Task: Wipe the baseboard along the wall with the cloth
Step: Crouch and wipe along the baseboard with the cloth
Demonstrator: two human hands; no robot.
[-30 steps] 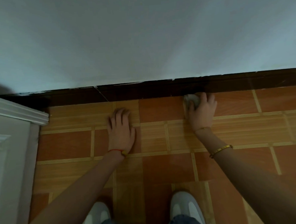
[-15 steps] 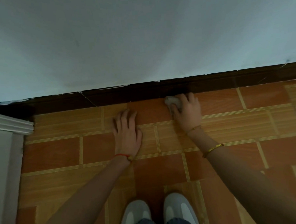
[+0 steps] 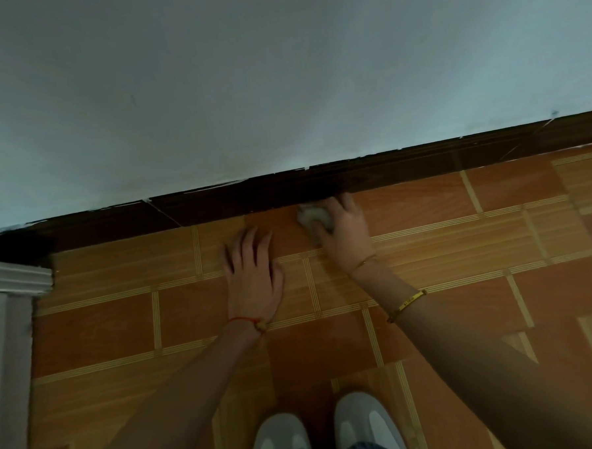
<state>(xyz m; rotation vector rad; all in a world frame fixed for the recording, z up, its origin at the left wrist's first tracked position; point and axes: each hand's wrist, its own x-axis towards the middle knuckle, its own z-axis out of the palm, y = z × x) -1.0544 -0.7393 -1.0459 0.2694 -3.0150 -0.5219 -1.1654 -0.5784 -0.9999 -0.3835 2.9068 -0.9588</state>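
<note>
Standing on white sneakers [image 3: 361, 423] at the bottom edge, toes pointing at the wall. Further out, resting the left hand [image 3: 253, 278] flat on the tiled floor [image 3: 460, 250], fingers straight, holding nothing. Beyond it, gripping a grey wadded cloth [image 3: 313, 216] in the right hand [image 3: 344, 228] — pressing it against the dark baseboard [image 3: 405, 174] where floor meets pale wall [image 3: 246, 89].

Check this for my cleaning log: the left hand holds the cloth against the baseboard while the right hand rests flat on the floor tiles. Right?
Not quite: the hands are swapped. The head view shows the right hand holding the cloth against the baseboard, while the left hand rests flat on the floor tiles.
</note>
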